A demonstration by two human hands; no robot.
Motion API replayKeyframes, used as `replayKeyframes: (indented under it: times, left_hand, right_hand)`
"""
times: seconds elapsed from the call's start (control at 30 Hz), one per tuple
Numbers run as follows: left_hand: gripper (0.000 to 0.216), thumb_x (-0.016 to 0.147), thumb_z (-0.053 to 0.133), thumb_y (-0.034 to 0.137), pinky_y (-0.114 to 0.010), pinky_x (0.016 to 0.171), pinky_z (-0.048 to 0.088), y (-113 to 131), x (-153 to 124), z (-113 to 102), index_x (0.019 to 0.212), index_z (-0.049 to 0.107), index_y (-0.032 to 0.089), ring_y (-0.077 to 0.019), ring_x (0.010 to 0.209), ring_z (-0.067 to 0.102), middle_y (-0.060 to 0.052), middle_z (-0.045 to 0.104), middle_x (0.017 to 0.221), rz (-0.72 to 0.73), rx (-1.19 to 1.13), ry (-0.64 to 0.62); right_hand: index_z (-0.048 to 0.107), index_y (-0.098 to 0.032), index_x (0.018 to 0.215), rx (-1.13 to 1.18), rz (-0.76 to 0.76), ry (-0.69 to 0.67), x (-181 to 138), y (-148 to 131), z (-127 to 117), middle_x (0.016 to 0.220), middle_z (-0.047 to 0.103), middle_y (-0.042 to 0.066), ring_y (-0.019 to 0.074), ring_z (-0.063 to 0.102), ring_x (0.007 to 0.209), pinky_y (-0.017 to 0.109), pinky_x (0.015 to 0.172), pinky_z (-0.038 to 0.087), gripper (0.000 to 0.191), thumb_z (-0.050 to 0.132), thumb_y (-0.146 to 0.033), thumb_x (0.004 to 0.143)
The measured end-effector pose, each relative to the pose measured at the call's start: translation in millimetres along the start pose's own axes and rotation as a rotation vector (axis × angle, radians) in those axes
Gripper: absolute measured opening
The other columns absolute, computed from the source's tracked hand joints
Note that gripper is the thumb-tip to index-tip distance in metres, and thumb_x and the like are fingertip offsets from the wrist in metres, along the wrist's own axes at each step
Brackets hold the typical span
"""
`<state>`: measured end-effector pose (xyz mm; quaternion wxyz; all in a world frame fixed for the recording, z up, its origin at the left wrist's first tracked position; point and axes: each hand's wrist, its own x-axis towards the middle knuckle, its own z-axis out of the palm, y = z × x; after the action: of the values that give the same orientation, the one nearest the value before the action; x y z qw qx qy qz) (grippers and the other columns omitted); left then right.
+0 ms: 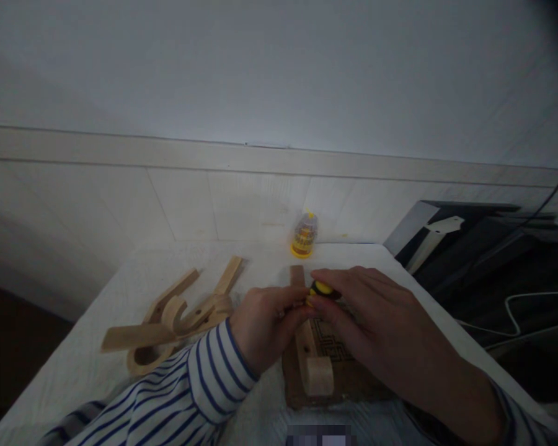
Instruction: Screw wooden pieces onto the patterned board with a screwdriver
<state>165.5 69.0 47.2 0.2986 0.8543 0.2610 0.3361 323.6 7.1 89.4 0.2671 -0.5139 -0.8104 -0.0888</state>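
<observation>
One hooked wooden piece (319,375) on patterned brown block (353,381); our right hand (381,322) grips a yellow-black screwdriver handle (323,288); left hand (267,322) just beside, its hold we cannot tell.

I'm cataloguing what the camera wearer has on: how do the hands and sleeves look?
Both the left hand and right hand are bare, without gloves. The left sleeve is white with narrow blue stripes and reaches the wrist; the right sleeve, dim at the picture's edge, also looks striped.
</observation>
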Motion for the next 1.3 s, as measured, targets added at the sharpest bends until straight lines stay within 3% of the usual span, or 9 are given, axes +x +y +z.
replayKeyframes:
  times: [0.2, 0.33, 0.43, 0.63, 1.3]
  left_hand:
    - [0.021, 0.078, 0.060, 0.026, -0.022, 0.052, 0.045, 1.3, -3.3, 6.9, 0.096, 0.066, 0.017, -0.0128, 0.054, 0.058, -0.001, 0.066, 0.065, -0.057, 0.141, 0.123]
    - [0.014, 0.075, 0.063, 0.024, -0.021, 0.050, 0.044, 1.9, -3.2, 9.0, 0.086, 0.067, 0.016, -0.0114, 0.050, 0.055, 0.000, 0.064, 0.061, -0.041, 0.192, 0.200]
    - [0.007, 0.075, 0.063, 0.020, -0.020, 0.047, 0.041, 0.8, -2.4, 7.7, 0.077, 0.067, 0.015, -0.0106, 0.046, 0.052, 0.001, 0.061, 0.056, -0.023, 0.205, 0.198]
    - [0.012, 0.077, 0.062, 0.024, -0.021, 0.048, 0.042, -2.3, -3.4, 8.3, 0.082, 0.067, 0.015, -0.0123, 0.049, 0.055, 0.000, 0.062, 0.057, -0.027, 0.195, 0.180]
    - [0.017, 0.084, 0.055, 0.026, -0.022, 0.054, 0.044, -1.9, -1.8, 4.6, 0.092, 0.067, 0.017, -0.0131, 0.057, 0.060, -0.001, 0.068, 0.066, 0.026, 0.094, 0.090]
  right_hand:
    - [0.054, -0.013, 0.107, 0.032, -0.001, -0.006, 0.7, 0.8, 2.9, 0.097, 0.065, 0.007, 0.0177, 0.057, 0.091, 0.033, 0.081, 0.045, 0.022, 0.050, -0.019, 0.086]
    - [0.054, -0.013, 0.106, 0.052, 0.018, 0.012, 1.8, -0.6, 6.3, 0.098, 0.065, 0.008, 0.0189, 0.057, 0.091, 0.036, 0.081, 0.046, 0.022, 0.050, -0.021, 0.086]
    - [0.053, -0.014, 0.106, 0.100, 0.057, 0.021, 2.4, -0.6, 8.2, 0.098, 0.064, 0.008, 0.0187, 0.058, 0.092, 0.036, 0.081, 0.047, 0.023, 0.050, -0.024, 0.086]
    - [0.049, -0.018, 0.117, 0.204, 0.074, -0.047, 3.0, 2.6, 4.3, 0.112, 0.061, 0.006, 0.0151, 0.054, 0.103, 0.032, 0.087, 0.045, 0.031, 0.048, -0.020, 0.087]
    - [0.057, -0.014, 0.106, 0.093, 0.031, -0.011, 3.9, -0.1, 2.9, 0.100, 0.066, 0.007, 0.0175, 0.058, 0.093, 0.035, 0.084, 0.045, 0.022, 0.051, -0.018, 0.085]
